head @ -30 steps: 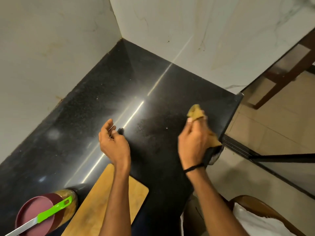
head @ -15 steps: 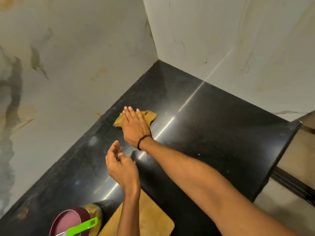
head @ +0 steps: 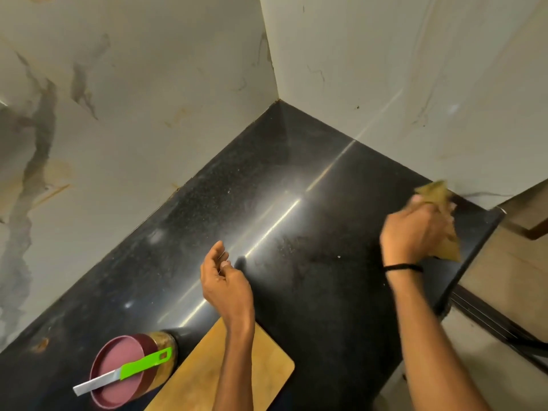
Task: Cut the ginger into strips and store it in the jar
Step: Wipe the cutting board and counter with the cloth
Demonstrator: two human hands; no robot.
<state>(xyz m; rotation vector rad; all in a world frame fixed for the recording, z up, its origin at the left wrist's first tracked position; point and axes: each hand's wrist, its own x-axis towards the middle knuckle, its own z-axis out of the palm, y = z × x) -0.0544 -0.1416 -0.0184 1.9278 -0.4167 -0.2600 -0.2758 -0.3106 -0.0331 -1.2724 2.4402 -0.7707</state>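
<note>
Knife perched on the closed jar, desk being wiped

Far left, the knife lies loose across the jar, which shows yellowish contents, likely the ginger; a nudge could send it sliding. The left hand hovers loosely curled and empty, and the right hand grips a cloth at the desk's edge.

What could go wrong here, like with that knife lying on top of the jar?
1. The knife lies loose on the lid of the jar, its blade poking past the rim. The left hand hovers empty, its arm above the cutting board nearby; a bump might knock the knife off.
2. The right hand grips a cloth near the edge of the counter, so crumbs may get swept onto the floor.
</note>
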